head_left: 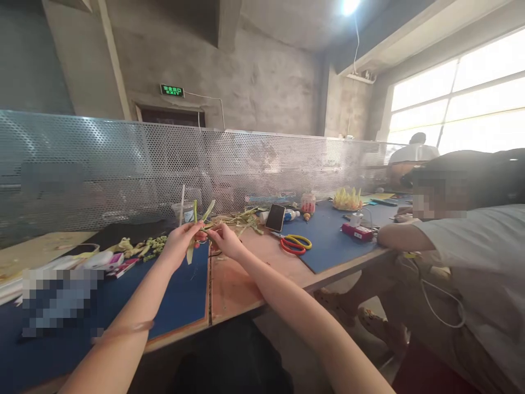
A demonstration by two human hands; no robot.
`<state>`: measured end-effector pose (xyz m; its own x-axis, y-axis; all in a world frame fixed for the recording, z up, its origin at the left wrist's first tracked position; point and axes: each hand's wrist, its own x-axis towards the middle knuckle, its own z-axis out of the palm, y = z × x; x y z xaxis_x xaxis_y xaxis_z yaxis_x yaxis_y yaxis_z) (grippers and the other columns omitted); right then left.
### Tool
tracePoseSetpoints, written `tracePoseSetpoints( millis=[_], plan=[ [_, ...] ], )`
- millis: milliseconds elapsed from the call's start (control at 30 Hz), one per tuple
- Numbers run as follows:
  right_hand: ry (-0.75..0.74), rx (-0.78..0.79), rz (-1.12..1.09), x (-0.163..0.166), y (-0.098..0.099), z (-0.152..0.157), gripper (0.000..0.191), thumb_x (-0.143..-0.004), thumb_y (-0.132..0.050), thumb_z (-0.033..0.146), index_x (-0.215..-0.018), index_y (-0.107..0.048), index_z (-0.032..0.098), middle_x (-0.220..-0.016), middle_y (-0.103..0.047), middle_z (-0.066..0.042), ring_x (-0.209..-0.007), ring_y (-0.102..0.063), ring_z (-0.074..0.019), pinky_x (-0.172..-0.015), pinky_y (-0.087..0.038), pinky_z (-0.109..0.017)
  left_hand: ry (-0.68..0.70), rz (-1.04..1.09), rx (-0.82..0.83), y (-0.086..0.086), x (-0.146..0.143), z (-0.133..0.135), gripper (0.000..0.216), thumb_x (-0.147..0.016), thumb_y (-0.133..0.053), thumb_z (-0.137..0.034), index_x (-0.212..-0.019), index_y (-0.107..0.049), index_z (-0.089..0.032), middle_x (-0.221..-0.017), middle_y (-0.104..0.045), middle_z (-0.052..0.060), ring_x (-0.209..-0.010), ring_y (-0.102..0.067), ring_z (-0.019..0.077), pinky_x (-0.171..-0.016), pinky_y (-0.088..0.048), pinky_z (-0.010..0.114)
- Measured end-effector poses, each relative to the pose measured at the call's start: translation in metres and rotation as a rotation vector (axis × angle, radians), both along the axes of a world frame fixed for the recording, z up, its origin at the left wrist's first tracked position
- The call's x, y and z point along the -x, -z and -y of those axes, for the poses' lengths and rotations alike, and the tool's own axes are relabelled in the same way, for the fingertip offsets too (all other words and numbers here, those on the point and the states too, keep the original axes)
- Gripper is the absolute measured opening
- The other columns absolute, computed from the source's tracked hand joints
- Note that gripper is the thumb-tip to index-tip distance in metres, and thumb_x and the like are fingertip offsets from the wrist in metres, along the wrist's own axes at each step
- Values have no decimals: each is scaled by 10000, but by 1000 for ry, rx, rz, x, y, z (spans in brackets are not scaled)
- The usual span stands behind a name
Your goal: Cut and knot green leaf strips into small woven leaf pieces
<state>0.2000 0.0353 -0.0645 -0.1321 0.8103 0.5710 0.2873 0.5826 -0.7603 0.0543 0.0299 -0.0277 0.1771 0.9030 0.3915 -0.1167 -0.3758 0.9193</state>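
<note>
Pale green, flat leaf-like strips (pixel 209 210) are pinched between my two hands, some ends pointing up and one hanging below. My left hand (pixel 179 242) grips them with thumb and fingers closed, above the blue mat. Close beside it on the right, my right hand (pixel 227 241) pinches the same strips; the exact spot between the fingertips is too small to make out. Behind my hands lies a heap of loose dry-green strips (pixel 246 218). Just beyond my left hand stands a clear cup (pixel 180 210) with a white straw.
Scissors (pixel 296 244) with red and yellow handles lie right of my hands, near a propped phone (pixel 275 217). Small green knotted pieces (pixel 153 246) sit left. A perforated metal screen (pixel 262 164) lines the back. At right, a person (pixel 476 235) leans over the table.
</note>
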Motion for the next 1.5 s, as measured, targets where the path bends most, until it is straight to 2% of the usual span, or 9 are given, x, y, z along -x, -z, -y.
tracePoseSetpoints(
  millis=[67,133,333,467,800,933,1067,1233,1500],
  plan=[
    [36,-19,22,1,0,2,199,-840,-460,405,-828,-480,208,-575,-483,48,-497,-495,-112,-464,-412,-227,-10,-14,-5,1,0,1,390,-540,-739,-422,-774,-623,-132,-592,-628,17,-561,-597,138,-409,-381,181],
    [55,-46,46,2,0,6,182,-843,-451,371,-755,-467,212,-553,-470,55,-495,-477,-111,-478,-394,-226,-23,-35,-2,3,0,1,382,-529,-743,-421,-740,-619,-128,-596,-638,25,-555,-600,142,-412,-383,186],
    [88,-126,112,2,0,9,142,-824,-455,311,-723,-452,211,-587,-464,48,-571,-451,-124,-560,-365,-243,-35,-81,4,11,2,-4,387,-595,-682,-478,-703,-610,-113,-586,-640,58,-563,-606,157,-424,-390,205],
    [115,-148,149,2,2,11,139,-817,-450,298,-712,-447,208,-633,-488,30,-619,-453,-139,-597,-351,-258,-34,-93,-17,16,3,-8,368,-603,-687,-450,-735,-624,-112,-607,-640,52,-590,-605,154,-431,-379,201],
    [101,-130,147,0,3,9,171,-775,-476,313,-650,-426,208,-595,-468,34,-587,-416,-134,-571,-314,-251,-90,-109,-67,22,3,-17,225,-768,-592,-327,-708,-577,-111,-650,-605,3,-576,-558,98,-495,-411,213],
    [71,-104,106,-3,3,10,186,-755,-503,338,-638,-446,204,-560,-456,44,-553,-397,-123,-550,-302,-245,-92,-102,-89,20,4,-15,227,-742,-607,-340,-698,-573,-119,-653,-614,14,-590,-558,105,-500,-395,212],
    [16,-54,33,-6,3,10,245,-756,-506,400,-621,-454,201,-520,-456,50,-519,-413,-114,-528,-319,-237,-27,-120,-98,17,4,-8,253,-686,-639,-377,-719,-591,-131,-663,-634,32,-626,-573,133,-487,-371,212],
    [-44,-1,-139,-6,-5,15,369,-788,-416,530,-718,-529,186,-670,-567,2,-604,-516,-125,-566,-394,-241,119,-167,-86,13,0,6,256,-675,-662,-356,-785,-619,-128,-669,-636,34,-629,-565,129,-493,-364,207],
    [-119,48,-335,-8,-13,21,323,-680,-599,494,-689,-597,171,-653,-576,2,-593,-518,-117,-610,-415,-253,251,-145,-38,12,-5,13,313,-760,-568,-392,-900,-626,-118,-730,-641,63,-636,-571,128,-472,-349,206]
  ],
)
